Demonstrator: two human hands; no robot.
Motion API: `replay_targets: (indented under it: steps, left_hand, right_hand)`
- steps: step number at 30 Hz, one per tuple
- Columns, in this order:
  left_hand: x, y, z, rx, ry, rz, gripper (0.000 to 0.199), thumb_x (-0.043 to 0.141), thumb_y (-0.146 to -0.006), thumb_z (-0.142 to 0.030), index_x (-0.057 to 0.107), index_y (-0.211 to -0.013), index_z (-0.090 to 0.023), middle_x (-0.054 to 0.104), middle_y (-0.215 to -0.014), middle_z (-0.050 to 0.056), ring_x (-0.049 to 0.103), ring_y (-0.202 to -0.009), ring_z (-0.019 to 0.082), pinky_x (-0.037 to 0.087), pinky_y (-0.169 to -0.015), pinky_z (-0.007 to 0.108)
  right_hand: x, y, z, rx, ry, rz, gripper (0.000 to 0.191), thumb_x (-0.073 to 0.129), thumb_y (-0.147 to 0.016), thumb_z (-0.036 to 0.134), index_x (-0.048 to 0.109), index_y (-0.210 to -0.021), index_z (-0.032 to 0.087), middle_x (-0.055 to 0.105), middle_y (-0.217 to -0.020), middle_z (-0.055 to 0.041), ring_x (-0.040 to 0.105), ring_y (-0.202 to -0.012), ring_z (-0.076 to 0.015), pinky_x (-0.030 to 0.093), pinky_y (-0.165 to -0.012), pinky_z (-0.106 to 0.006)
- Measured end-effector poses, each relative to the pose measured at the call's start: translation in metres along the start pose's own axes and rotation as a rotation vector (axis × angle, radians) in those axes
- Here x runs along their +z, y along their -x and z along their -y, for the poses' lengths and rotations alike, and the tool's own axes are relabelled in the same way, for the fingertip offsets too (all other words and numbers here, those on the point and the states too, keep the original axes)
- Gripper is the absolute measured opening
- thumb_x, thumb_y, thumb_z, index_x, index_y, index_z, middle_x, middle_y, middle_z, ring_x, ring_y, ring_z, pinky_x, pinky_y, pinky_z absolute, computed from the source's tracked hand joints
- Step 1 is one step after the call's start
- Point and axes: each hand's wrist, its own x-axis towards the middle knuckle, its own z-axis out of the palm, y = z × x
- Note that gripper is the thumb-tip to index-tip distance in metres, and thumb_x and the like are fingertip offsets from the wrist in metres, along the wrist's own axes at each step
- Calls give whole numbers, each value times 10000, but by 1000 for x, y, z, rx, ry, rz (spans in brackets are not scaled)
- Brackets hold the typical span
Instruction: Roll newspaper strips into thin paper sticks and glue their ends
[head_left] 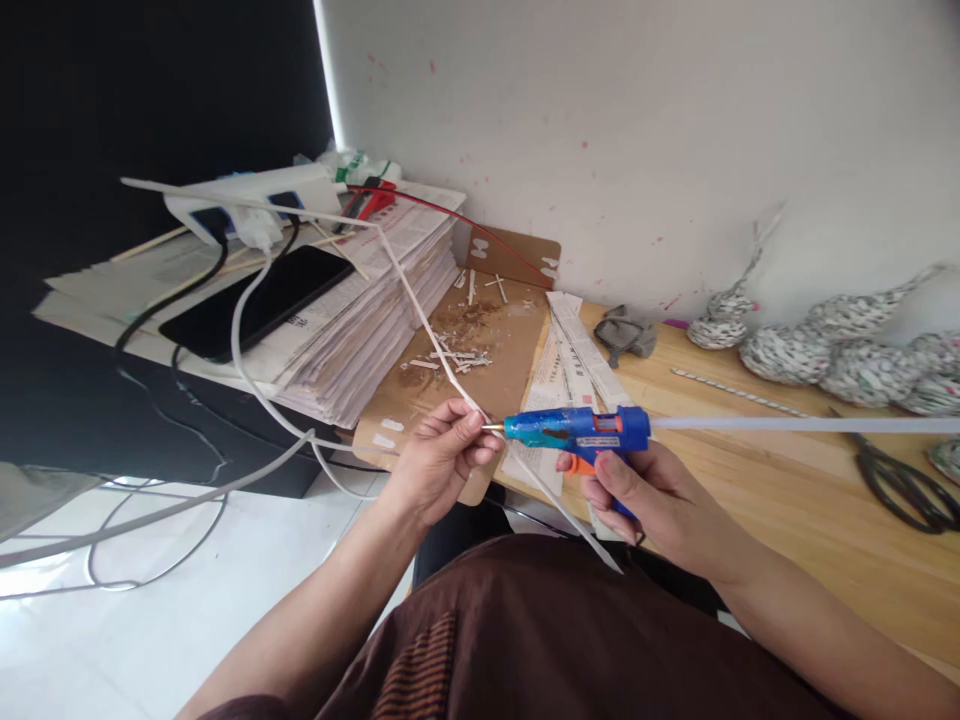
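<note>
My right hand (637, 500) is wrapped round the handle of a blue hot glue gun (574, 428), with fingers by its orange trigger. A long translucent glue stick (795, 425) sticks out of the gun's rear to the right. My left hand (450, 450) pinches a thin white paper strip (420, 310), which is bent and runs from the upper left down past my lap. The gun's brass nozzle points left and meets the strip at my left fingertips; whether glue is coming out cannot be seen.
A newspaper stack (375, 340) carries a phone (259, 300) and a power strip (247, 200) with cables. Paper scraps lie on brown cardboard (495, 345). Newspaper strips (577, 350), a grey cloth (624, 332), scissors (904, 480) and woven paper gourd shapes (780, 350) are on the wooden table.
</note>
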Motion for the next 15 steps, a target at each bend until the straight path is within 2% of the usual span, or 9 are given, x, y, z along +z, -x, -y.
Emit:
replay_targets:
  steps: [4,7,9,11,15]
  left_hand:
    - [-2,0,0,5,-14,9,252,798,-667,-221,583,-761,-132,685,-708,27,662,-593,95,523,-511,121]
    - [-2,1,-1,13,-21,26,224,783,-687,-215,591,-761,-128,697,-743,43,664,-606,93,529,-529,126]
    - [-2,2,-1,14,-25,42,204,776,-695,-198,602,-776,-129,700,-752,45,664,-611,92,528,-534,127]
    - [-2,3,-1,14,-31,55,185,768,-701,-175,612,-789,-129,701,-756,43,663,-615,89,525,-537,124]
    - [-2,5,-2,22,-46,73,155,757,-709,-149,621,-779,-127,697,-750,38,659,-614,85,515,-533,121]
  right_hand:
    - [-1,-1,7,17,-111,-26,382,454,-905,534,565,-916,169,459,-655,19,381,-417,-48,253,-386,-194]
    - [0,-13,12,0,-251,-158,394,498,-872,556,578,-938,176,496,-683,5,455,-465,-77,303,-390,-197]
    - [-1,-29,13,47,-340,-256,416,498,-860,581,583,-920,178,523,-698,-4,515,-529,-100,371,-422,-198]
    - [-2,-52,11,179,-414,-305,471,454,-855,629,581,-899,178,546,-692,-7,548,-547,-112,400,-426,-199]
    - [-5,-103,6,303,-482,-306,549,331,-868,679,551,-851,177,550,-601,1,532,-458,-121,403,-381,-215]
